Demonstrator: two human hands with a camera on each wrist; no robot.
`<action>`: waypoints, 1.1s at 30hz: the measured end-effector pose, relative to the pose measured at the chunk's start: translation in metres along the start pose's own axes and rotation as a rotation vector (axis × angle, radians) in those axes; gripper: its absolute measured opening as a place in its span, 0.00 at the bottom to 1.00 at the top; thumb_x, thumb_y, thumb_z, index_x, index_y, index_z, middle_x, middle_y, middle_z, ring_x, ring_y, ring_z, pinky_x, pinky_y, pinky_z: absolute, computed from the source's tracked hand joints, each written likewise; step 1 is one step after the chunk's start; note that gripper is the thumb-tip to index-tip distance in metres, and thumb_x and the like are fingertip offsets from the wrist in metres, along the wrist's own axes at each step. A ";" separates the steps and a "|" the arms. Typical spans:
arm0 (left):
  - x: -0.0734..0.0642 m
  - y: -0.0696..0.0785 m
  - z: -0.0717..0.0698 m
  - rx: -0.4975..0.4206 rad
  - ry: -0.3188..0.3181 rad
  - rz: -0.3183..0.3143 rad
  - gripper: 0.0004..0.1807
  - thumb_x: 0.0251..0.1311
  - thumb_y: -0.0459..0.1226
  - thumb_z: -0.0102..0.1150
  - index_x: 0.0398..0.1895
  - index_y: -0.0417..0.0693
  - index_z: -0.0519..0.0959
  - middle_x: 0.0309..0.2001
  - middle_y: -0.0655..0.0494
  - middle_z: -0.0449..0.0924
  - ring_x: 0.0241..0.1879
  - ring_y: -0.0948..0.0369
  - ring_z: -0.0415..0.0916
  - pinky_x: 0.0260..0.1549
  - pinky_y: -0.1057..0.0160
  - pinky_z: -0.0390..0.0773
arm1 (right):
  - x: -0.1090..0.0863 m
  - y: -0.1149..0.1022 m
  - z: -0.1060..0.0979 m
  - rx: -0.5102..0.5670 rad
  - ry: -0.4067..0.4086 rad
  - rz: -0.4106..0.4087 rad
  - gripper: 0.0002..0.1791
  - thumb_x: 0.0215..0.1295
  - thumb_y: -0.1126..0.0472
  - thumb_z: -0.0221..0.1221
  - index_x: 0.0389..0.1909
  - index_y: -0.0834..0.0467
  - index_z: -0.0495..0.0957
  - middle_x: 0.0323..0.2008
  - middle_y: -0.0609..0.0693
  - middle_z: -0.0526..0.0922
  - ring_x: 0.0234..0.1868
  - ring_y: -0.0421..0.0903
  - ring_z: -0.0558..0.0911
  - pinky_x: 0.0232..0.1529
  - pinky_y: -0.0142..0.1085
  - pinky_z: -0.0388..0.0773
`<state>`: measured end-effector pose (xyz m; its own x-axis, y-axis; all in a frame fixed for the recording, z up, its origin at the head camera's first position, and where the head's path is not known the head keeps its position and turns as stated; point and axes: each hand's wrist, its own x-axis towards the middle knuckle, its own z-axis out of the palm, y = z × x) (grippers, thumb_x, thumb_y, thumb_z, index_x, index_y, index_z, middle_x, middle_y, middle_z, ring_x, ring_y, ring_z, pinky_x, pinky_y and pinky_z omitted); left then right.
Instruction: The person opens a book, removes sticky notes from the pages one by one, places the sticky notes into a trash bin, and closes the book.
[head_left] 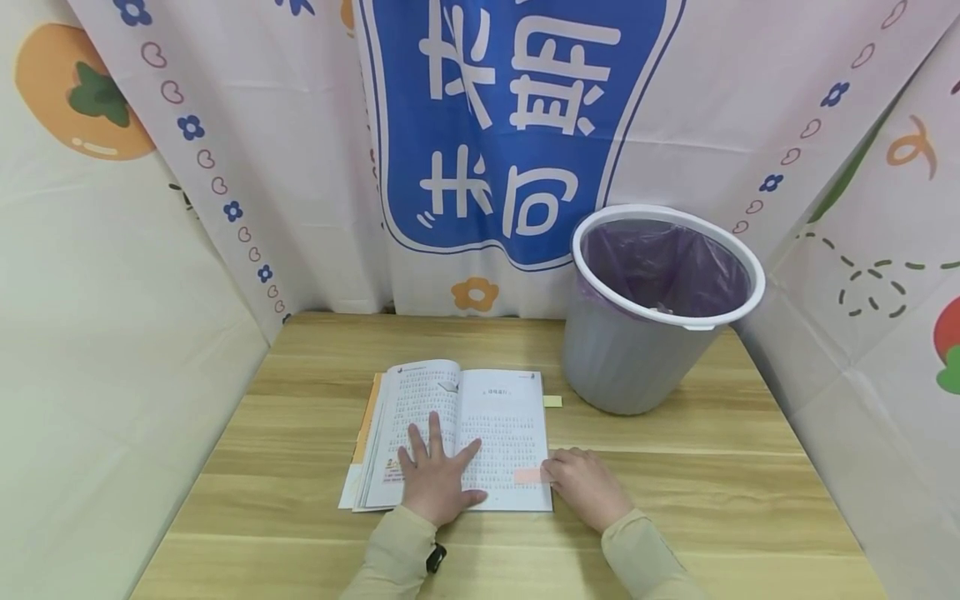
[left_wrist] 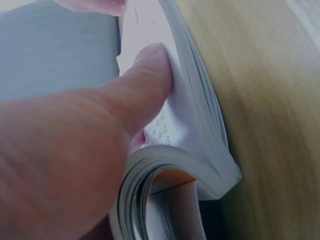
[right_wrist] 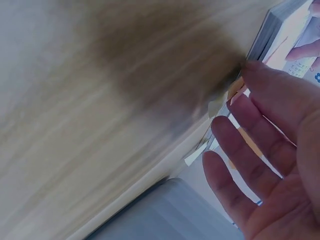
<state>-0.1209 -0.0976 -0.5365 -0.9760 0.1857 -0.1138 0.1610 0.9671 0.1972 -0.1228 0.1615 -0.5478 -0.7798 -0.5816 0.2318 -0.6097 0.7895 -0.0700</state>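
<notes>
An open book [head_left: 506,433] with printed text lies on the wooden table. Spread over its lower middle is my left hand [head_left: 437,483], its fingers straight across the pages. The left wrist view shows the thumb [left_wrist: 150,75] pressing the page beside the thick page edges. At the book's right edge, my right hand [head_left: 588,485] pinches the outer end of a pink sticky tab [head_left: 527,476], which lies across the lower right page. Its other fingers [right_wrist: 240,150] are loosely bent in the right wrist view. Higher on that edge, a yellow sticky tab [head_left: 552,402] sticks out.
A grey trash bin [head_left: 630,367] lined with a purple bag stands at the back right of the table [head_left: 300,450]. Printed curtains [head_left: 322,183] hang behind and along both sides. A black band [head_left: 436,557] is on the left wrist.
</notes>
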 end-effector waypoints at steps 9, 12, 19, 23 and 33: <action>0.001 0.000 0.000 0.000 -0.004 -0.002 0.44 0.47 0.65 0.67 0.71 0.69 0.69 0.76 0.29 0.32 0.69 0.22 0.32 0.60 0.22 0.47 | 0.003 0.006 -0.006 0.085 -0.064 0.034 0.04 0.59 0.60 0.69 0.34 0.54 0.88 0.36 0.47 0.87 0.38 0.47 0.83 0.44 0.51 0.81; 0.001 0.000 0.000 0.006 -0.005 -0.003 0.44 0.47 0.66 0.67 0.71 0.70 0.69 0.76 0.30 0.32 0.69 0.23 0.32 0.60 0.23 0.47 | 0.004 0.008 -0.008 0.098 -0.077 0.037 0.05 0.61 0.58 0.68 0.35 0.54 0.88 0.36 0.46 0.87 0.37 0.46 0.83 0.44 0.49 0.81; 0.001 0.000 0.000 0.007 -0.010 -0.001 0.44 0.46 0.66 0.67 0.71 0.69 0.69 0.76 0.29 0.32 0.69 0.22 0.32 0.60 0.22 0.47 | 0.005 0.009 -0.008 0.023 -0.051 -0.029 0.03 0.58 0.62 0.69 0.33 0.53 0.88 0.34 0.45 0.87 0.34 0.44 0.83 0.37 0.40 0.81; 0.001 0.001 0.000 0.011 -0.009 0.003 0.44 0.46 0.66 0.66 0.70 0.69 0.69 0.76 0.29 0.32 0.69 0.22 0.33 0.60 0.22 0.47 | 0.006 0.009 -0.007 -0.012 -0.033 -0.034 0.07 0.56 0.65 0.70 0.34 0.51 0.89 0.35 0.44 0.88 0.34 0.44 0.84 0.37 0.39 0.81; -0.001 0.003 -0.001 0.049 0.012 0.001 0.45 0.45 0.66 0.67 0.70 0.69 0.70 0.76 0.28 0.35 0.69 0.22 0.35 0.59 0.22 0.50 | 0.007 0.009 -0.007 0.003 0.062 -0.002 0.03 0.57 0.62 0.71 0.32 0.52 0.87 0.28 0.43 0.85 0.29 0.41 0.82 0.30 0.37 0.81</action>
<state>-0.1198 -0.0950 -0.5348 -0.9775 0.1844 -0.1022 0.1681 0.9743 0.1497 -0.1323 0.1661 -0.5397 -0.7683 -0.5695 0.2921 -0.6115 0.7879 -0.0723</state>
